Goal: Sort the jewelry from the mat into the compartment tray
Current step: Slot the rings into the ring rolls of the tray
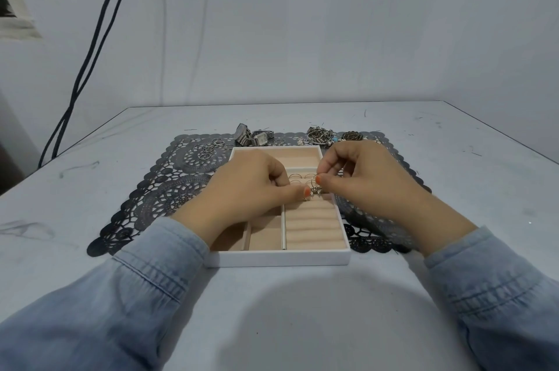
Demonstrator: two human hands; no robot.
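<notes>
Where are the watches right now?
In the head view, the watches lie on the mat just beyond the tray, right of the loose rings.

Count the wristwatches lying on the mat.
2. The left watch lies on the mat behind the tray's far edge; the right watch is beside it. Others may be hidden.

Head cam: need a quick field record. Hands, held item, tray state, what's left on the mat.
left hand: pinches silver charm ring
right hand: pinches the same piece from above
position: over the ring-roll section
tray: white, beige lining; a few thin rings sit in the far roll slots
mat: dark lace, lying under the tray
left on mat: loose rings far left, two watches behind the tray, chain pile far right
</notes>
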